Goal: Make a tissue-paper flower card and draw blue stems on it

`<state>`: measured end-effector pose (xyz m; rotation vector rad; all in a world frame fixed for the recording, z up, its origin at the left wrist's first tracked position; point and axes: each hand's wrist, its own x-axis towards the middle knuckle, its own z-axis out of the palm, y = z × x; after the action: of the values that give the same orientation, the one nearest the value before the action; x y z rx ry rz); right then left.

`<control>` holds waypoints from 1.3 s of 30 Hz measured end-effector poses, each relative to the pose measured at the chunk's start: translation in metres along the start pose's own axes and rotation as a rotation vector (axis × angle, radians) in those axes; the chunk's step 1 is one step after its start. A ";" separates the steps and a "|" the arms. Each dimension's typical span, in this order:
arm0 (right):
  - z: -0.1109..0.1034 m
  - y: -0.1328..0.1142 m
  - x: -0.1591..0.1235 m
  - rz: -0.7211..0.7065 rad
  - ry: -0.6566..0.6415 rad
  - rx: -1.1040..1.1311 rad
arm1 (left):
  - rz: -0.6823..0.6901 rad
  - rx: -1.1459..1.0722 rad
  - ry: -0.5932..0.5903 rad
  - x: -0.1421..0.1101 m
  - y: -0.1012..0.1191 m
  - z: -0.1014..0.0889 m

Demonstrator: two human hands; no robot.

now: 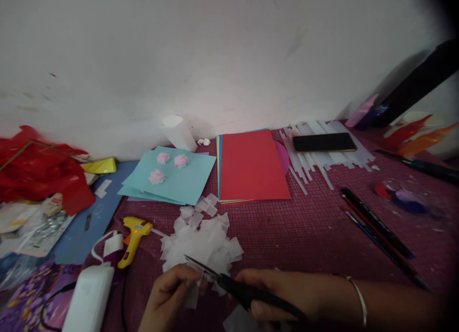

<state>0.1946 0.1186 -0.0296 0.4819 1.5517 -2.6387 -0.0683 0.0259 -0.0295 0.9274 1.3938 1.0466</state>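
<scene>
My right hand (pixel 276 289) grips black-handled scissors (pixel 247 290), their blades pointing left toward my left hand (pixel 175 293). Pinched between the thumb and fingers of that left hand is a thin white paper piece (pixel 192 294), with the blades right beside it. Just behind both hands lies a heap of white paper pieces (pixel 201 243), thin and translucent. More white sheet (pixel 241 320) shows under the right hand, partly hidden. Further back, three pink paper flowers (pixel 157 177) rest on light blue paper sheets (pixel 193 179).
A yellow glue gun (pixel 134 238) lies left of the heap, near a white power strip (pixel 89 296). Red paper (pixel 253 167) tops a stack at centre. A phone (pixel 324 142) rests on white strips (pixel 333 169). Brushes (pixel 376 222) lie right; a red plastic bag (pixel 36 167) is far left.
</scene>
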 end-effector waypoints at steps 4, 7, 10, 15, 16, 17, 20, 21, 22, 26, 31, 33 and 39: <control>-0.001 0.002 0.001 -0.009 -0.003 0.007 | 0.004 0.003 0.000 0.000 0.001 0.001; 0.000 0.005 0.001 -0.018 0.011 0.047 | -0.012 -0.004 0.029 0.001 0.003 0.002; 0.001 0.005 0.002 -0.007 0.059 0.072 | -0.061 -0.074 0.066 0.002 0.008 0.007; 0.001 0.002 0.007 -0.005 0.204 0.093 | -0.092 -0.197 0.242 0.003 0.018 0.020; 0.000 0.002 0.007 -0.019 0.207 0.099 | -0.100 -0.179 0.269 0.003 0.019 0.020; -0.001 0.003 0.006 -0.036 0.200 0.104 | -0.104 -0.150 0.286 0.002 0.018 0.019; -0.005 0.003 0.000 -0.068 0.142 0.085 | -0.100 -0.070 0.318 0.004 0.014 0.013; -0.006 0.003 -0.004 -0.070 0.132 0.074 | -0.094 -0.060 0.328 0.005 0.012 0.010; -0.007 0.003 -0.008 -0.065 0.123 0.061 | -0.087 -0.058 0.339 0.006 0.011 0.008; -0.010 0.001 -0.022 -0.001 0.073 -0.023 | -0.035 -0.099 0.354 0.012 0.010 0.008; -0.009 -0.001 -0.017 0.003 0.011 -0.104 | -0.078 -0.134 0.273 0.014 0.017 0.023; -0.007 -0.004 -0.011 0.003 0.021 -0.116 | -0.098 -0.155 0.250 0.012 0.023 0.031; 0.000 -0.011 0.004 0.005 0.056 -0.052 | -0.092 -0.132 0.306 0.009 0.036 0.038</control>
<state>0.1887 0.1241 -0.0214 0.5608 1.6270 -2.5957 -0.0316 0.0485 0.0017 0.6186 1.5797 1.2316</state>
